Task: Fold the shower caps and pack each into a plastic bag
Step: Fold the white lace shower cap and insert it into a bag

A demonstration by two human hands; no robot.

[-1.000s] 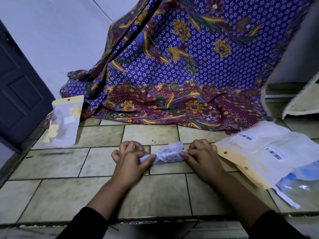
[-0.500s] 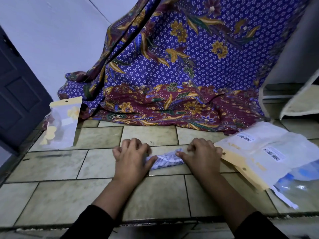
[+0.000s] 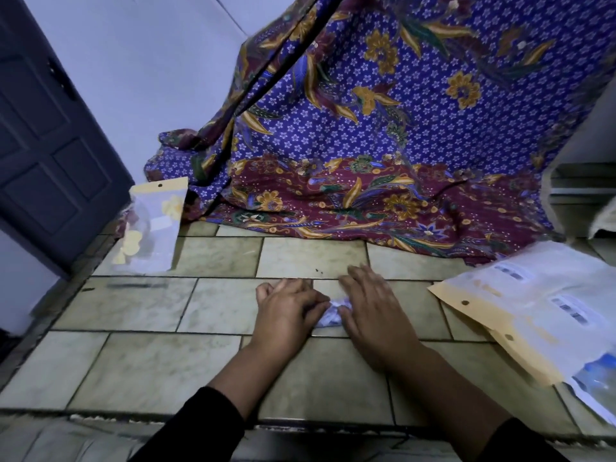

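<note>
A small folded shower cap (image 3: 333,313), pale with a blue print, lies on the tiled surface (image 3: 213,305) between my hands. My left hand (image 3: 286,315) covers its left end and my right hand (image 3: 370,310) presses on its right end; only a short middle strip shows. A pile of plastic bags with yellow headers (image 3: 520,308) lies at the right. One packed bag with a yellow header (image 3: 153,228) leans at the back left.
A purple and maroon batik cloth (image 3: 383,145) hangs behind and spreads over the back of the tiles. A dark door (image 3: 43,145) stands at the left. The front edge of the tiled surface runs just below my forearms.
My hands have moved closer together over the cap, which has become shorter and more bunched. The camera has shifted, so the scene sits further right and lower.
</note>
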